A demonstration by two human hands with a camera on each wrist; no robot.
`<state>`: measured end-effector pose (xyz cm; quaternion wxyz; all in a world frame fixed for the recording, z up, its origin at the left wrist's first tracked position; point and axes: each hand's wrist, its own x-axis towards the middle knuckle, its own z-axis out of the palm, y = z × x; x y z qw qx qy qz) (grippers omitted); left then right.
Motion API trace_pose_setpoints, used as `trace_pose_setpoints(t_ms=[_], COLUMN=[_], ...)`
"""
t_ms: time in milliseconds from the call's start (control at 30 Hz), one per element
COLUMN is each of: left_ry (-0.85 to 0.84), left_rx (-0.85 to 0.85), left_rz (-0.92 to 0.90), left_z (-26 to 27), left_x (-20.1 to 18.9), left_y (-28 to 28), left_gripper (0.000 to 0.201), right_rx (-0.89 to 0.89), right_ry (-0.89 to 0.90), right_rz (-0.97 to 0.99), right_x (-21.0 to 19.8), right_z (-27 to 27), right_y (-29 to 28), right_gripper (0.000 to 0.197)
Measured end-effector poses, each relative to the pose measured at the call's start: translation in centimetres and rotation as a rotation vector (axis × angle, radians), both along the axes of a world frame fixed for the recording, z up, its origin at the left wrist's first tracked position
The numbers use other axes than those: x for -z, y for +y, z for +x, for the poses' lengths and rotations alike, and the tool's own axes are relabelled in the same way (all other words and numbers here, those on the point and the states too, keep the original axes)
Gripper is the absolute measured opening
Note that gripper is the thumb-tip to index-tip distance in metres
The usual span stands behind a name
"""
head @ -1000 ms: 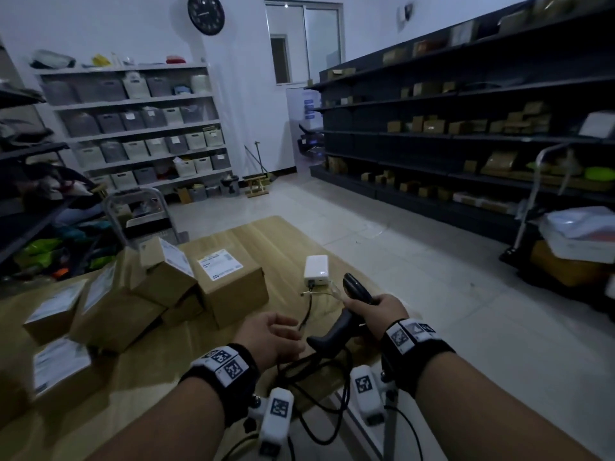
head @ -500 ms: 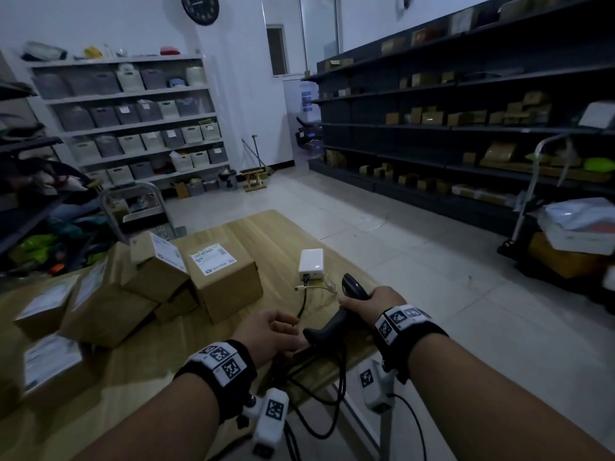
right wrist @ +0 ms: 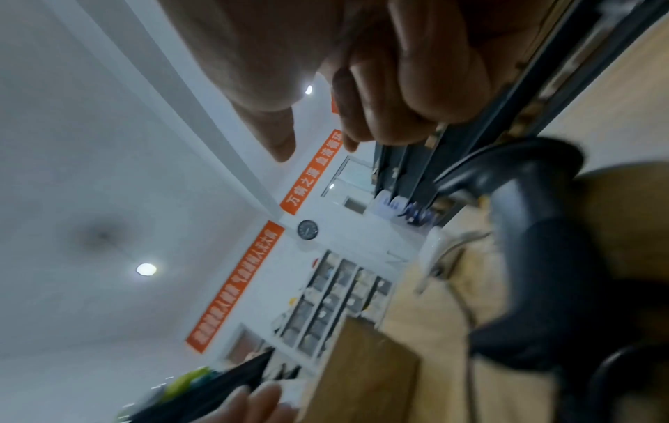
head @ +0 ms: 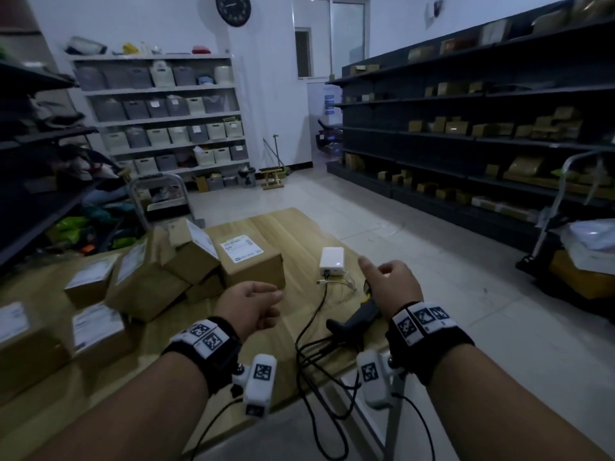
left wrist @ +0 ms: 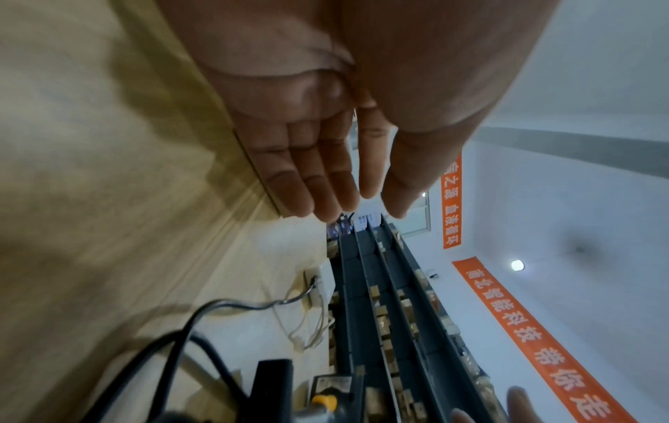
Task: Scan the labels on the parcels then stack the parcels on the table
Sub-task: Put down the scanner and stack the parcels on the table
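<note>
Hovering: right hand (head: 394, 284) above barcode scanner (head: 361, 316), fingers loosely curled, empty. Left hand (head: 253, 306) flat-fingered, empty. Scanning not begun. Next: grip scanner; aim at parcel label (head: 242, 249), 11 o'clock.

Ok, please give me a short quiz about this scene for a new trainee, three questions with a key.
1. True or false: the left hand holds a parcel.
2. The scanner lies: A on the table; B on a shelf; C on a parcel.
3. Fill in: the small box beyond the scanner is ____ in colour.
Key: 1 false; 2 A; 3 white.
</note>
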<state>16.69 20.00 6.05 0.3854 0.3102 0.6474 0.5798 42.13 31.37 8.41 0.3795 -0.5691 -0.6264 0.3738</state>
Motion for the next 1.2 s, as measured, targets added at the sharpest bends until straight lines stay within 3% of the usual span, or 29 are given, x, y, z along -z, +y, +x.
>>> trace_pose_setpoints(t_ms=[133, 300, 533, 600, 700, 800, 900, 1200], left_ry=[-0.011, -0.069, -0.102, -0.12, -0.155, -0.151, -0.159, -0.067], left_rx=[-0.088, -0.258, -0.403, -0.465, -0.561, -0.592, -0.595, -0.686], left_rz=[0.059, 0.156, 0.128, 0.148, 0.159, 0.15, 0.168, 0.197], left_z=[-2.6, -6.8, -13.9, -15.4, -16.8, -17.5, -18.4, -20.2], left_x=[-1.6, -3.3, -4.3, -4.8, -5.0, -4.3, -3.9, -4.1], left_y=[-2.8, -7.2, -12.9, -14.9, -17.6, -19.3, -20.9, -24.3], left_gripper=[0.005, 0.008, 0.026, 0.023, 0.019, 0.017, 0.027, 0.018], right_rx=[-0.184, -0.363, -0.497, -0.551, -0.562, -0.557, -0.562, -0.553], right_ry=[0.215, 0.408, 0.264, 0.194, 0.197, 0.257, 0.351, 0.414], right_rz=[-0.026, -0.156, -0.176, -0.163, -0.164, -0.282, -0.367, -0.39], right_x=[-2.9, -5.1, -5.5, -5.4, -5.1, -4.1, -3.4, -3.0], right_z=[-4.7, -12.1, -21.2, -23.1, -25.0, -26.4, -27.3, -30.0], right_y=[-3.3, -6.0, -8.6, -9.4, -11.2, -13.1, -14.7, -17.2], right_gripper=[0.046, 0.045, 0.055, 0.047, 0.033, 0.039, 0.042, 0.039])
